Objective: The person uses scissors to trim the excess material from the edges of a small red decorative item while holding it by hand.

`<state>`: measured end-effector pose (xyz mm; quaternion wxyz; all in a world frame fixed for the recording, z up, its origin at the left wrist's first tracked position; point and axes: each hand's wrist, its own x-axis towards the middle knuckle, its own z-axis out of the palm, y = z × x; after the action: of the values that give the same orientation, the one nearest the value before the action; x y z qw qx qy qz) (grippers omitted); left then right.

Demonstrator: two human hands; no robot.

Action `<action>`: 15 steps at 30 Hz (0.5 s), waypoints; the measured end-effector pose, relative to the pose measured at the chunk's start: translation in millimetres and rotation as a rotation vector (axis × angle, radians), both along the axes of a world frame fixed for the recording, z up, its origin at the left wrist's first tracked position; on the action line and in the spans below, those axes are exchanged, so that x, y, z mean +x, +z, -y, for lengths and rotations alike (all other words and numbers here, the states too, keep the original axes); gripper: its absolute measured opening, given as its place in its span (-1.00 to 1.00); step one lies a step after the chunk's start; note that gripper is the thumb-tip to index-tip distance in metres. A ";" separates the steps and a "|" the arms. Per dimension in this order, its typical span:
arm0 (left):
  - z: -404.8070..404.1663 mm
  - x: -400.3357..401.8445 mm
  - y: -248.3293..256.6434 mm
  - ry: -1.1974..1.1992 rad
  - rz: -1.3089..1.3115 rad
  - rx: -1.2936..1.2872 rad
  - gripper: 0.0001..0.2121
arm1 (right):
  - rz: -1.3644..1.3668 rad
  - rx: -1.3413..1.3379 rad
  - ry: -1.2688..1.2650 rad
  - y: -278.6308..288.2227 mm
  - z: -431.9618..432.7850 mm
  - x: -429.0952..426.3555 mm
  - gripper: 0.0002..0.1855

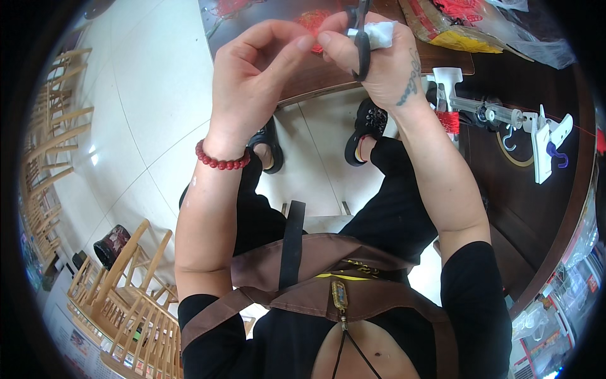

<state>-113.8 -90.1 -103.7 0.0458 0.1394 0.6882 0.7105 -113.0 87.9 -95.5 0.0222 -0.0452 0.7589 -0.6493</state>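
Note:
Over the edge of a brown tabletop (326, 80), my left hand (260, 66) and my right hand (374, 61) meet at their fingertips. Between them shows a red and gold knotted cord piece (313, 21); the fingers hide part of it, so which hand grips it cannot be told. A pair of scissors with black handles (362, 52) hangs in my right hand. A crumpled white tissue or wrapper (380, 35) is also tucked there, against the palm side.
Red cords (232, 7) lie at the table's back left. An open cardboard box (426, 23) with red cord and plastic stands at the back right. Right of my forearm is a clamped winding device (487, 113) with red thread and clips. Wooden chairs (128, 293) stand at left.

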 end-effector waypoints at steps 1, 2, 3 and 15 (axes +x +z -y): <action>0.0 0.0 -0.3 0.000 0.000 0.000 -0.87 | 0.003 -0.009 -0.006 0.3 0.4 0.3 -0.77; 0.1 -0.1 -0.6 -0.012 0.002 0.004 -0.87 | 0.005 -0.017 -0.012 0.5 0.7 0.4 -0.77; 0.3 0.0 -1.0 -0.023 0.005 0.007 -0.87 | 0.006 -0.018 -0.011 1.6 0.8 -0.9 -0.77; 4.1 -0.3 -1.3 -0.057 0.168 0.183 -0.83 | 0.241 -0.245 -0.124 19.6 6.7 -3.8 -0.86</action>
<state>-114.0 -94.3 -105.0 0.1103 0.1025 0.6099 0.7780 -116.7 81.2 -76.0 0.0674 0.0775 0.6673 -0.7377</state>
